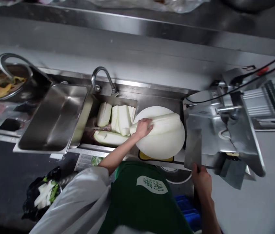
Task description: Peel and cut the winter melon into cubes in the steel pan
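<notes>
My left hand [143, 127] reaches forward and grips one end of a long peeled white gourd piece [163, 124] lying across a round white cutting board [160, 144]. My right hand [201, 181] is closed round the handle of a broad steel cleaver [193, 149], whose blade points up beside the board's right edge. Several more peeled gourd pieces [114, 122] lie in the steel sink [127, 100] just left of the board. I wear a green apron [142, 201].
A tilted empty steel tray [54, 120] leans at the sink's left, under a curved tap [102, 76]. A bowl of food scraps [1, 86] sits far left. A steel slicing machine [227, 130] with cables stands right. A black bag of peelings [43, 195] lies below left.
</notes>
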### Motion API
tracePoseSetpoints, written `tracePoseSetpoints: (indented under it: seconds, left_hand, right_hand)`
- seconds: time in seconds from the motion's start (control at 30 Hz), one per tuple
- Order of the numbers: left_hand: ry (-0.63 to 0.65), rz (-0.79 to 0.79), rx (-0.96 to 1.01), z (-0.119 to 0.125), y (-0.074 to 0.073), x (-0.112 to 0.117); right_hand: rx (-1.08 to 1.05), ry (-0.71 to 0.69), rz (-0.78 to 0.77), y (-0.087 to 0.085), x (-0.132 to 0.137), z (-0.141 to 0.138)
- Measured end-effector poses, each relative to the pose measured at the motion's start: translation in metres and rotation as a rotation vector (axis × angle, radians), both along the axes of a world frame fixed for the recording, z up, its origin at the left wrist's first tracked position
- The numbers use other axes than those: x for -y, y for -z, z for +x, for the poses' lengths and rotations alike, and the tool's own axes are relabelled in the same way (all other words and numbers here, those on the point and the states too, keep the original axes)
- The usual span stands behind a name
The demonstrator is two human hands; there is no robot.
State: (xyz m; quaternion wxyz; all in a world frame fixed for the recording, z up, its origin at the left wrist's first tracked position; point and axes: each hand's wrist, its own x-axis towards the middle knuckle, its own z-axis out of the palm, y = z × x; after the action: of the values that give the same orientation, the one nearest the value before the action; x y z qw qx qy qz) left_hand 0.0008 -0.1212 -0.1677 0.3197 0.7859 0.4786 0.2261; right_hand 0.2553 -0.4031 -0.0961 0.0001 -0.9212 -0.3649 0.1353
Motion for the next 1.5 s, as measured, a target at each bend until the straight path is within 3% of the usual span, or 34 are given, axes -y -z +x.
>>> tracePoseSetpoints:
  seconds: [0.13,0.23,0.33,0.43,0.57,0.67,0.83,0.93,1.13,1.3,1.5]
  left_hand:
    - [0.206,-0.102,-0.212,0.103,-0.004,-0.038]
    - [0.374,-0.129,-0.323,0.137,0.002,-0.052]
    - [0.502,-0.055,-0.384,0.141,0.006,-0.054]
    - [0.640,-0.044,-0.442,0.136,0.010,-0.043]
    - [0.866,-0.079,-0.459,0.127,0.012,-0.025]
    - [0.917,-0.107,-0.431,0.119,0.009,-0.022]
    - [0.879,-0.122,-0.425,0.114,0.003,-0.033]
    - [0.780,-0.089,-0.370,0.104,0.004,-0.050]
    - [0.424,0.143,-0.379,0.044,-0.002,-0.093]
    - [0.190,0.217,-0.329,-0.004,0.000,-0.120]
    - [0.162,0.135,-0.217,-0.022,0.011,-0.157]
  right_hand:
    - [-0.136,0.212,0.162,0.024,0.053,0.021]
    - [-0.295,0.364,0.273,0.042,0.085,0.020]
    - [-0.524,0.528,0.334,0.055,0.099,0.016]
    - [-0.676,0.622,0.392,0.063,0.093,0.018]
    - [-0.783,0.640,0.515,0.072,0.068,0.027]
    - [-0.858,0.610,0.570,0.083,0.048,0.028]
    - [-0.977,0.557,0.625,0.107,0.026,0.016]
    - [-1.013,0.539,0.662,0.120,0.016,0.006]
    - [-1.007,0.488,0.758,0.134,-0.018,0.001]
    - [-0.967,0.432,0.874,0.147,-0.044,0.010]
    - [-0.920,0.503,0.941,0.152,-0.056,0.002]
